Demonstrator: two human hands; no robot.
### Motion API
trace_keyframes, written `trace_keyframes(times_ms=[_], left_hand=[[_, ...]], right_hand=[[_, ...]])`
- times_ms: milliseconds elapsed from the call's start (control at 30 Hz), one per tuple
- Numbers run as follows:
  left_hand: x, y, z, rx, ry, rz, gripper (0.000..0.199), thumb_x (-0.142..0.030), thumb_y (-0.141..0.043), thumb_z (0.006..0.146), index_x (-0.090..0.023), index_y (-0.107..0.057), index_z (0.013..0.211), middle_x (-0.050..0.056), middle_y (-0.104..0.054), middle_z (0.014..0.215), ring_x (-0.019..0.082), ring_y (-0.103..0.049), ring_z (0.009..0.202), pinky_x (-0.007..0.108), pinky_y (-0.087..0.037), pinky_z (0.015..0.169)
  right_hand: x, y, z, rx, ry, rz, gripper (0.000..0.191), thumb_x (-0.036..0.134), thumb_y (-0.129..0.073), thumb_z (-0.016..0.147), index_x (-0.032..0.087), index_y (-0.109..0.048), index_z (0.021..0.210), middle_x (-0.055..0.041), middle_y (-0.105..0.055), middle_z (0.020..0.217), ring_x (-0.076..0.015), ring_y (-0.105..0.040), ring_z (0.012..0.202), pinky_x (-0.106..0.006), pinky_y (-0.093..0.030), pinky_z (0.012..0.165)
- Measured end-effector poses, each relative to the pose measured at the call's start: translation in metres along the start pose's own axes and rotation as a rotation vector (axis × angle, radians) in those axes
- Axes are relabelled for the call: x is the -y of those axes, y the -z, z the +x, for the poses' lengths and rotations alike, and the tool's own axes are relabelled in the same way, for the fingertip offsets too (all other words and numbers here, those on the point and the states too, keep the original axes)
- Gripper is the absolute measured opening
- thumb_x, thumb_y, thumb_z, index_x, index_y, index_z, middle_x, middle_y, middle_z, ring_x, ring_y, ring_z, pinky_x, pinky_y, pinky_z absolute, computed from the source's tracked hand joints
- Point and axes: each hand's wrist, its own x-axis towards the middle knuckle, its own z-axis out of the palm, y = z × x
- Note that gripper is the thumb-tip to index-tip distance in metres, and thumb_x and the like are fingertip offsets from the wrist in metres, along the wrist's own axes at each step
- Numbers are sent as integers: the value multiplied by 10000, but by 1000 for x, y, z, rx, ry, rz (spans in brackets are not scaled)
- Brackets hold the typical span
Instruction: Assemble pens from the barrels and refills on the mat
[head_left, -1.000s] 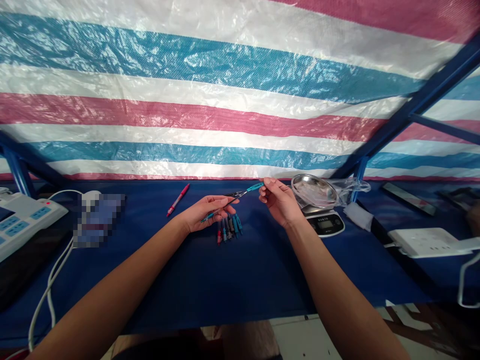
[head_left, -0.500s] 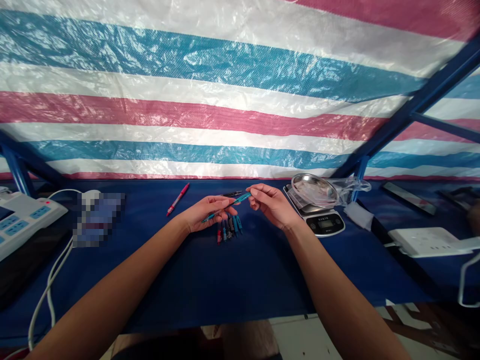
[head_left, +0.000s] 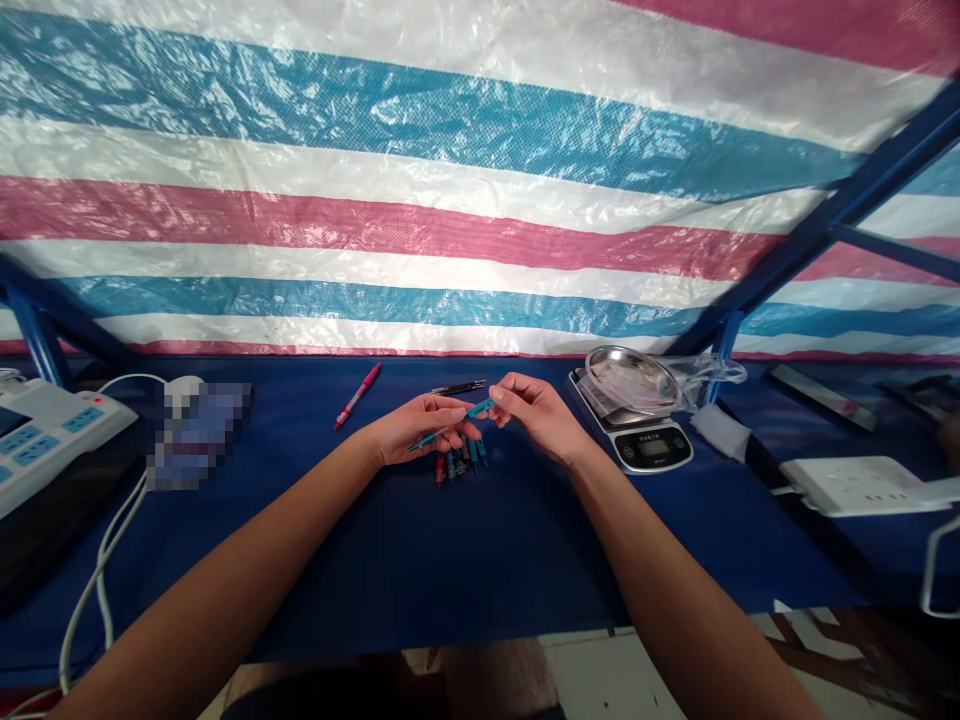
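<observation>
From where I'm standing, the person's two hands meet over a blue-covered table (head_left: 480,560), both on one teal pen (head_left: 480,408). The left hand (head_left: 420,428) is curled loosely around the pen's lower end, fingers half closed, and the right hand (head_left: 536,416) pinches its upper end between thumb and fingertips. The pen sits level with the wrists, slanting up to the right, just above the table.

Right under the left hand lies a small bunch of pens (head_left: 459,466), red, blue and dark ones side by side, partly hidden by the fingers. A black pen (head_left: 457,387) lies just beyond the hands, and a red pen (head_left: 358,396) lies alone further left.

To the right, a steel bowl (head_left: 628,379) rests on a digital kitchen scale (head_left: 651,449). Something pale and wrinkled lies inside the bowl, perhaps plastic, though I can't tell from here. A see-through plastic bag (head_left: 712,371) spreads out from the bowl's right side, with a white cloth (head_left: 716,430) near it.

A white power strip (head_left: 60,435) sits at the far left with a white cable (head_left: 97,580) trailing from it, and another power strip (head_left: 847,485) sits at the right. Next to the left strip, a patch (head_left: 199,435) is too blurred to make out. A striped tarp (head_left: 450,200) hangs behind everything.
</observation>
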Motion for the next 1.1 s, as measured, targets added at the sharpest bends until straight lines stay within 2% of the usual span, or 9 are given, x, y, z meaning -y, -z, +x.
trace_keyframes(times_ms=[200, 333, 467, 633, 700, 800, 867, 1000, 1100], left_hand=[[1, 2, 1, -14, -4, 3, 435, -422, -912, 878, -128, -821, 1185, 150, -831, 1046, 81, -707, 647, 132, -531, 568], [3, 5, 3, -30, -1, 4, 408, -419, -912, 879, -139, -828, 1163, 143, -833, 1045, 88, -723, 669, 132, -550, 595], [5, 7, 3, -16, 14, 15, 438, -441, -902, 889, -144, -823, 1201, 139, -832, 1059, 74, -719, 653, 118, -545, 588], [4, 5, 3, -20, 6, -4, 458, -433, -924, 865, -151, -825, 1212, 134, -834, 1036, 74, -714, 651, 110, -533, 568], [4, 3, 3, -26, 6, -7, 451, -431, -933, 853, -151, -831, 1191, 139, -834, 1047, 75, -712, 651, 113, -540, 572], [3, 0, 2, -25, 22, 9, 430, -437, -927, 859, -144, -835, 1159, 143, -833, 1047, 70, -705, 639, 114, -541, 572], [3, 0, 1, -9, 27, 16, 415, -435, -924, 863, -130, -836, 1130, 151, -831, 1045, 77, -712, 651, 119, -545, 580], [2, 1, 1, -14, 12, 4, 394, -418, -900, 893, -123, -829, 1144, 154, -829, 1054, 86, -723, 666, 134, -556, 601], [3, 1, 2, -23, 18, -6, 376, -393, -891, 905, -128, -822, 1163, 156, -830, 1058, 88, -728, 659, 136, -551, 593]], right_hand=[[5, 0, -4, 71, 7, 7, 436, 514, -847, 918, 234, -777, 1246, -41, -771, 944, -161, -636, 758, -326, -533, 777], [0, -2, -2, 57, 18, 54, 345, 501, -862, 906, 236, -809, 1119, -47, -785, 927, -164, -638, 740, -333, -534, 761], [-2, -5, 0, -7, 14, 11, 381, 572, -836, 912, 200, -767, 876, -19, -716, 762, -143, -603, 673, -308, -518, 717], [3, -2, -2, 45, -50, 111, 478, 566, -837, 911, 226, -780, 1242, -19, -716, 830, -161, -635, 729, -317, -543, 733], [2, -1, -2, 32, -33, 107, 435, 521, -893, 864, 226, -799, 1168, -23, -731, 854, -158, -634, 724, -316, -540, 724], [-1, -2, -1, -19, 23, 45, 312, 501, -880, 886, 206, -783, 913, -11, -712, 771, -143, -610, 684, -303, -517, 709], [0, -1, -1, 6, 34, 13, 292, 487, -866, 906, 209, -780, 938, -9, -719, 784, -142, -616, 693, -301, -515, 718], [6, 3, -3, 127, 2, 12, 404, 456, -893, 879, 234, -782, 1198, -28, -756, 948, -163, -658, 769, -330, -549, 772], [7, 2, -3, 79, 10, -12, 316, 476, -894, 870, 209, -786, 1001, -18, -735, 868, -152, -631, 723, -319, -535, 740]])
